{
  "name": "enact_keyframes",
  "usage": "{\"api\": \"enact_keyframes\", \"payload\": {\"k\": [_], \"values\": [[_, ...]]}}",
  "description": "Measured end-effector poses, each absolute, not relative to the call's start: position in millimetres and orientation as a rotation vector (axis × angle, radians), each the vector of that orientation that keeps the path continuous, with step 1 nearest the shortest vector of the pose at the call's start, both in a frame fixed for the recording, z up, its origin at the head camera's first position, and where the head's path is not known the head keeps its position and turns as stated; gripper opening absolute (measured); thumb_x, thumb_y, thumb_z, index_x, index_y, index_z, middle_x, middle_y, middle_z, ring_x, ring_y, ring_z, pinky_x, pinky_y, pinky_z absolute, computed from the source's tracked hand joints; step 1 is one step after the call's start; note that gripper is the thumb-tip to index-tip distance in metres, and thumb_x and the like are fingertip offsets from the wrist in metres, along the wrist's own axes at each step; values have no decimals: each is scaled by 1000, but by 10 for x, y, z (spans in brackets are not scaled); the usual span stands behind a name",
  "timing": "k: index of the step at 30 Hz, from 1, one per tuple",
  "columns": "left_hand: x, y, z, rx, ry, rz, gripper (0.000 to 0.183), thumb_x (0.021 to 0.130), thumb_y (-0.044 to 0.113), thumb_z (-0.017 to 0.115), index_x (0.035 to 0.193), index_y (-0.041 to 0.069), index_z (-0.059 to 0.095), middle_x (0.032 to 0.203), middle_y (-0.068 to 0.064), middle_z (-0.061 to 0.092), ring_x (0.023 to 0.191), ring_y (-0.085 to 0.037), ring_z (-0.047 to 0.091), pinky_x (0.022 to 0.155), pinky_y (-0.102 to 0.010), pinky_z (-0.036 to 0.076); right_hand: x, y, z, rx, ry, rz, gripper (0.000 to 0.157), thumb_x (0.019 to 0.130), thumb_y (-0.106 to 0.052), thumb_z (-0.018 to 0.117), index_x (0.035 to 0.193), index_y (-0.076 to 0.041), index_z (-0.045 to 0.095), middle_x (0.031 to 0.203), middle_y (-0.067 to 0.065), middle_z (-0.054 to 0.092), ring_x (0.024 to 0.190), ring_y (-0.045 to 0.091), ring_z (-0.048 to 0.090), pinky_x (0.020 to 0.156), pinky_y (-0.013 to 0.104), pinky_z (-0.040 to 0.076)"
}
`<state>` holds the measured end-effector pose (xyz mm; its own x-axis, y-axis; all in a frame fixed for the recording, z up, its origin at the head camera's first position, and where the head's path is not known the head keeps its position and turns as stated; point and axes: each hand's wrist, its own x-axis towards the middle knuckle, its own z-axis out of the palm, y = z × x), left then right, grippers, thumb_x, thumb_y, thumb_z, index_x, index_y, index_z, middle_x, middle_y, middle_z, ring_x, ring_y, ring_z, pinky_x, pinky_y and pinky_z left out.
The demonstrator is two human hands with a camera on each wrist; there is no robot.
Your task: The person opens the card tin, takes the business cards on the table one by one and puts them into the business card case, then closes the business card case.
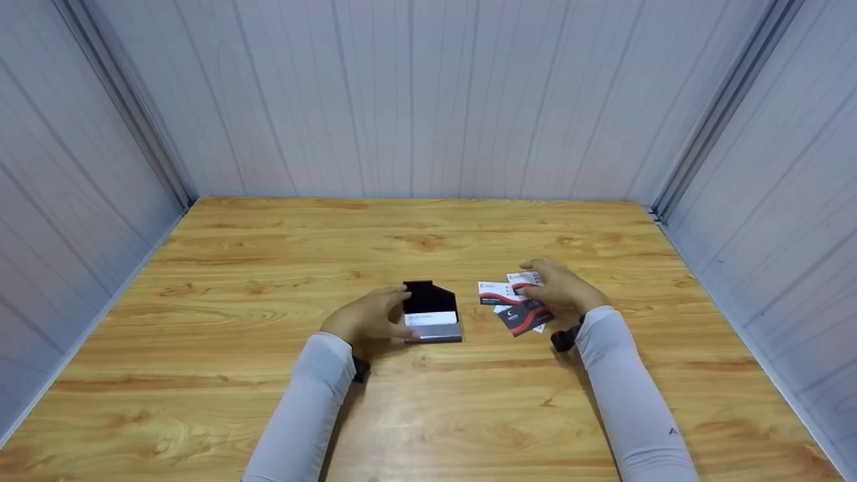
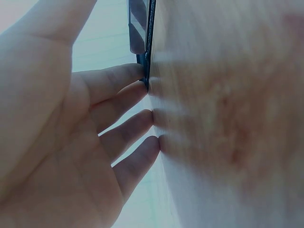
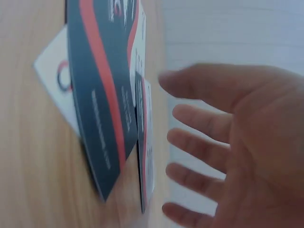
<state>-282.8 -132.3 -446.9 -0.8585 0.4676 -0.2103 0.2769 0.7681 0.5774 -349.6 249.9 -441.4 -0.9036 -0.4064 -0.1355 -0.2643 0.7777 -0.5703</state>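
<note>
The table [image 1: 455, 415] looks of smooth, glossy wood. The cards [image 1: 525, 318] seem of paper, the case front [image 1: 438, 331] of shiny metal.

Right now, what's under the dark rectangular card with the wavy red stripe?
A white card pokes out beneath the dark card, showing a corner with part of a round mark. The rest is covered, so its other printing, and whether more cards lie underneath, can't be seen.
</note>
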Motion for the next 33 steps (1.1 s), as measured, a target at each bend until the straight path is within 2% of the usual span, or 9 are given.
{"api": "enact_keyframes", "payload": {"k": [5,9,13,18,24,33], "values": [[-2829,-1324,-4471,569,2629,766,93,86,53,76,158,13,33,163,-7,26,149,-29,22,118,-49,24,-3470,2547,-4412,-421,2645,-842,69,102,-35,59,158,-8,30,157,22,31,121,33,46,104,48,37],[-2828,-1325,-4475,570,2630,761,93,86,52,76,158,13,33,163,-7,26,149,-29,21,118,-48,24,-3465,2564,-4418,-420,2599,-860,68,103,-30,56,159,-5,27,153,22,37,109,30,53,100,45,39],[-2834,-1324,-4480,587,2625,767,93,86,49,77,158,11,33,163,-8,26,150,-29,21,118,-47,24,-3468,2579,-4420,-437,2623,-829,66,102,-26,58,157,-2,31,151,23,39,119,32,49,105,48,35],[-2838,-1324,-4483,597,2622,771,93,86,49,78,158,10,32,163,-8,25,150,-29,20,118,-47,24,-3468,2600,-4423,-416,2706,-731,62,99,-26,62,153,-4,41,156,24,34,139,40,32,112,55,26],[-2835,-1318,-4477,599,2622,769,94,86,50,77,158,10,32,163,-9,25,150,-30,21,118,-48,23,-3462,2623,-4426,-388,2754,-679,57,98,-29,67,147,-4,50,148,23,42,136,41,34,111,56,29],[-2829,-1316,-4468,585,2634,748,94,86,51,76,158,12,32,164,-7,25,150,-28,20,119,-47,22,-3486,2684,-4446,-358,2752,-742,47,93,-32,73,126,-1,61,131,20,50,120,36,44,104,54,36]]}}
